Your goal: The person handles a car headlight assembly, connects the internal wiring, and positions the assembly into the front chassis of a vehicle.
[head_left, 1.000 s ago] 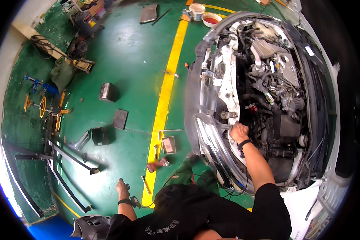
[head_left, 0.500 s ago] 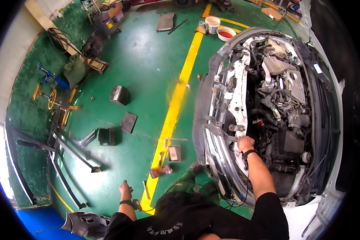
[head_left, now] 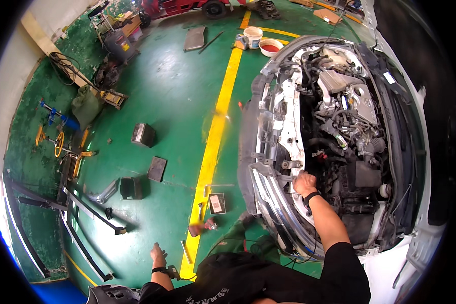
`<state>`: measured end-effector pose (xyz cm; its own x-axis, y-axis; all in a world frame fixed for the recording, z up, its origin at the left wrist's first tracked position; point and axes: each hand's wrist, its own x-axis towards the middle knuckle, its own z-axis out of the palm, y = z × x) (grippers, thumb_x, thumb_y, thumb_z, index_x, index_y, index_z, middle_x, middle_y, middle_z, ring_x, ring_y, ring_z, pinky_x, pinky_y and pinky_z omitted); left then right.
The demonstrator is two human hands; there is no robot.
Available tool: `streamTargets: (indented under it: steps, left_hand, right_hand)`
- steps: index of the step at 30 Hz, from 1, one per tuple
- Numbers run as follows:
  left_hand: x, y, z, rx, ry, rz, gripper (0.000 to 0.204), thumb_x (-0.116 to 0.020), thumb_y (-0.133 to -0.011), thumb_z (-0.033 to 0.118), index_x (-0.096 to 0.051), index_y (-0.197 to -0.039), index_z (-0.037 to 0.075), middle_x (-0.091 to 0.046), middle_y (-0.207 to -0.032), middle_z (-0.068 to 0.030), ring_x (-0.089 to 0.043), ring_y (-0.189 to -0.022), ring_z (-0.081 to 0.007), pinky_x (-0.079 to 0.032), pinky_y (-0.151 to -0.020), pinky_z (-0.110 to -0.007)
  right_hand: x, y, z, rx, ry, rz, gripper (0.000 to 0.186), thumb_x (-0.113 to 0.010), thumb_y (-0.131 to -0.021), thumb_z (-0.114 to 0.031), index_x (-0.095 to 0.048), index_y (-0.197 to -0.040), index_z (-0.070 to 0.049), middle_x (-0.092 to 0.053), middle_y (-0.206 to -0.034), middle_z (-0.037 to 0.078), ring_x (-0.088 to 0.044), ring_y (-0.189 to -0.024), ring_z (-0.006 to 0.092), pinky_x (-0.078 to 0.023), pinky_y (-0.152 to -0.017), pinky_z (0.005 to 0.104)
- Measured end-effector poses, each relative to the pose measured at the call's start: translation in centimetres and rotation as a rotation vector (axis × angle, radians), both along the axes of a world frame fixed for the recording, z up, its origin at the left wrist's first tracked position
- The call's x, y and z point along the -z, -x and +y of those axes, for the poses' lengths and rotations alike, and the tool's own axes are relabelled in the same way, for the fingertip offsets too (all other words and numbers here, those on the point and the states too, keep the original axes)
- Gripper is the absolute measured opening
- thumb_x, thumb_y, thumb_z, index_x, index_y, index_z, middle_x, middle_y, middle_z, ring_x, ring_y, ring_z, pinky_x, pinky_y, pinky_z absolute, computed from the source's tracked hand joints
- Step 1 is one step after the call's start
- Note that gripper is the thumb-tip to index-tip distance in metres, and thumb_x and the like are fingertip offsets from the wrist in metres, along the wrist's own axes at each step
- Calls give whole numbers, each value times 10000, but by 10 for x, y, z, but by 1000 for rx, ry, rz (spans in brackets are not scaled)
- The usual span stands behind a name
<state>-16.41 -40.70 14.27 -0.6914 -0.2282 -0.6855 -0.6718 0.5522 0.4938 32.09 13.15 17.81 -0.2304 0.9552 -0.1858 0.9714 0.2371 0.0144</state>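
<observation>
The white front support panel (head_left: 290,133) of the car is sitting at the front edge of the open engine bay (head_left: 347,137), just behind the chrome grille (head_left: 276,205), and the person's right hand (head_left: 304,182) is resting on its lower end. The fingers are curling down onto the panel beside a small bracket there; whether they are pinching anything is too small to tell. A dark wristband is circling that wrist, and the bare forearm is running back toward the lower edge of the view, over the grille.

The left hand (head_left: 158,252) is hanging well apart from the car, out over the green floor (head_left: 177,96), its fingers spreading loosely and holding nothing. Just beside it a short pale bar (head_left: 186,252) is lying on the floor, near the yellow line (head_left: 215,137).

Further along that line a small red tool (head_left: 201,227) and a flat dark box with a pale label (head_left: 217,203) are lying close together. To the left, several dark blocks (head_left: 143,135) are sitting scattered on the floor, and long black bars (head_left: 93,213) are lying beyond them. A white bucket (head_left: 253,36) and a red-filled bowl (head_left: 271,47) are standing near the top of the line.
</observation>
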Motion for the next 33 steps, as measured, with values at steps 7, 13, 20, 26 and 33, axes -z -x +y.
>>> streamTargets:
  steps: [7, 13, 20, 26, 33]
  left_hand:
    - [3, -1, 11, -16, -4, 13, 595, -585, -895, 395, -543, -1312, -27, -609, -1144, -194, -650, -888, -349, -555, -678, -456]
    - [0, 0, 12, 12, 2, 21, 584, -596, -889, 368, -548, -1302, -42, -606, -1143, -193, -650, -907, -355, -557, -682, -449]
    - [-1, -3, 19, -2, -10, 8, 583, -590, -888, 363, -541, -1301, -46, -603, -1128, -203, -645, -904, -365, -552, -690, -464]
    - [-4, 1, 7, -50, -23, 19, 599, -594, -887, 369, -534, -1313, -47, -603, -1149, -206, -644, -907, -374, -555, -698, -473]
    - [0, -2, 14, -19, -6, -4, 590, -597, -888, 380, -540, -1291, -47, -603, -1105, -190, -640, -903, -366, -554, -685, -457]
  right_hand:
    - [7, -6, 9, -42, 187, -91, 241, -554, -843, -172, -751, -881, -39, -740, -907, 188, -732, -885, 327, -566, -739, 418]
    - [18, -9, 9, -114, 112, -6, 302, -563, -859, -256, -719, -881, 1, -725, -865, 223, -724, -842, 361, -560, -744, 469]
    - [30, -13, 10, -108, 12, -43, 303, -539, -879, -269, -777, -833, -86, -741, -891, 171, -726, -865, 349, -563, -767, 445]
    - [16, -3, 4, -59, 134, -25, 340, -543, -892, -312, -761, -841, -57, -734, -862, 182, -720, -839, 360, -555, -765, 465]
    - [32, -14, 6, -58, 167, -31, 393, -503, -922, -336, -759, -792, -68, -734, -866, 165, -718, -822, 351, -551, -760, 470]
